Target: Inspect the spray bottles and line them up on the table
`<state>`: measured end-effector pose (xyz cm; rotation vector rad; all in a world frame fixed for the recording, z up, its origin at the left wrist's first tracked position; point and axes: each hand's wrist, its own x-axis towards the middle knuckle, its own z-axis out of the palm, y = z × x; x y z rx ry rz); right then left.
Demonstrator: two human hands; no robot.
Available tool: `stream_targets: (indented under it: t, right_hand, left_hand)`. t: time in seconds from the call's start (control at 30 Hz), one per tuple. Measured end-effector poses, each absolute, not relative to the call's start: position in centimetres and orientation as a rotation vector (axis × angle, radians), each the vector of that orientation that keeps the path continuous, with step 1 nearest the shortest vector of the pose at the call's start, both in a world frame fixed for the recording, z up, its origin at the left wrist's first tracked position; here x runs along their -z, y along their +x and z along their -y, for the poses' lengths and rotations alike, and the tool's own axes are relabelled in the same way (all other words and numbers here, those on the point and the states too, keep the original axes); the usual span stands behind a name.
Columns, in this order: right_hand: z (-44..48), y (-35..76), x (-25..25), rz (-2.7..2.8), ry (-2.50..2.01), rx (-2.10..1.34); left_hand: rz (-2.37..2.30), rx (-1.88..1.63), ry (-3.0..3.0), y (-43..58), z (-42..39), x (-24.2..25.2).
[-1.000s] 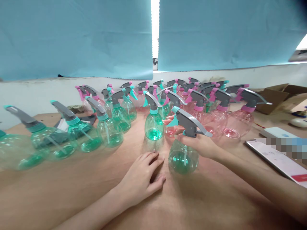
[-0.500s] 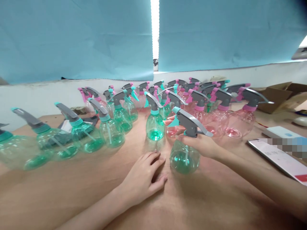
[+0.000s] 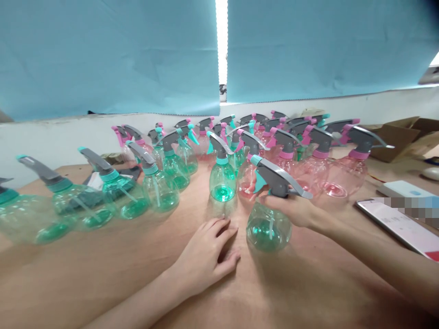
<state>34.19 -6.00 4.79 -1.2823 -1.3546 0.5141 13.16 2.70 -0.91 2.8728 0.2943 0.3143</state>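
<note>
My right hand [image 3: 291, 208] is closed round the neck of a green spray bottle [image 3: 267, 233], just under its grey and turquoise spray head. The bottle is nearly upright and a thin tube shows inside it. My left hand [image 3: 209, 253] lies on the wooden table [image 3: 206, 306] with its fingers apart and nothing in it. Just beyond the left fingertips stands another green spray bottle [image 3: 222, 183]. Behind the held bottle a pink spray bottle [image 3: 245, 176] is partly hidden.
Several green spray bottles [image 3: 160, 192] stand in a row at the left. Pink spray bottles [image 3: 348, 176] crowd the back right. A phone [image 3: 394, 228], a white box [image 3: 404, 189] and an open cardboard box [image 3: 394, 137] are at the right. Blue curtains [image 3: 109, 55] hang behind.
My right hand has moved slightly right and toward me with the green spray bottle still in its grip. The left hand has stayed almost where it was.
</note>
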Motion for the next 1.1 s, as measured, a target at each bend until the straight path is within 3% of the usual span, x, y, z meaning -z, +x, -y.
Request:
stream_targets:
  t: [1.1]
  right_hand:
    - [5.95, 34.06, -4.26, 1.368, -1.261, -0.436]
  left_hand:
    - [-0.297, -0.344, 2.877, 13.32, -2.76, 0.87]
